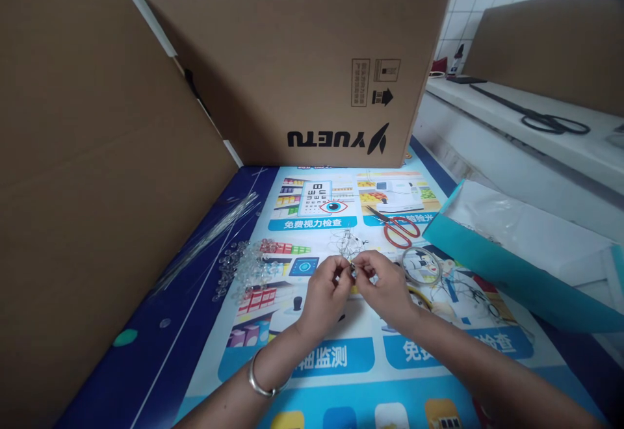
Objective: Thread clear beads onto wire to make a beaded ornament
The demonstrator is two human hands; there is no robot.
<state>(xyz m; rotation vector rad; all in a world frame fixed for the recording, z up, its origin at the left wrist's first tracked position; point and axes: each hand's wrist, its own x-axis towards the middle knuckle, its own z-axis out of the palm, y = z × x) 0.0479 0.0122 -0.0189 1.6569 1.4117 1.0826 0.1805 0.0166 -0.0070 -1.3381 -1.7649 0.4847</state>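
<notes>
Both hands meet mid-table: left hand [325,289] and right hand [384,283] pinch shut on a tiny wire piece [351,268], seemingly joining small parts; next calls for steady fingertip alignment. Beads [244,266] lie left, red scissors [400,227] beyond, cardboard box [302,65] walls the back, open mat [322,357] nearer

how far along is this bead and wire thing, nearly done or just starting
Looks early. No finished pieces are clearly visible. In hand: left hand and right hand pinch something tiny between the fingertips, too small to identify. Left: a large pile of clear beads and a bundle of wires lie unused.
</notes>
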